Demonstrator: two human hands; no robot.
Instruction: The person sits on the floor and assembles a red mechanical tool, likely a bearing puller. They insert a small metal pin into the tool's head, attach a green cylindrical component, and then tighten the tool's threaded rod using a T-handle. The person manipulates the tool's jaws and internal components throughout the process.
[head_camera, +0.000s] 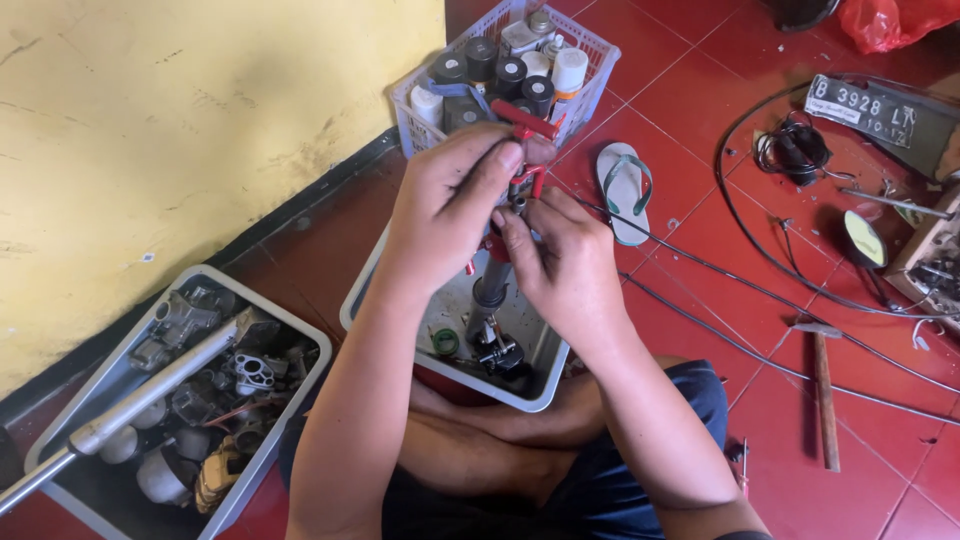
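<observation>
Both hands up over the grey tray (545, 385): left hand (450, 205) pinches the red valve tool (527, 150) shut, right hand (560, 255) clamps the dark shaft (490, 295) below. Tool seated, part not yet freed, looks mid-job.

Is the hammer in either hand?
No. The hammer lies on the red floor, apart from both hands, which grip a red tool.

Place: small repair workshop, work done on the floor (700, 100) of red tiles.
Beside yellow wall (150, 120): tray (60, 420) of greasy engine parts.
Farther from wall: basket (600, 45) of spray cans, hammer (823, 385), cables (760, 290), number plate (860, 102).
</observation>
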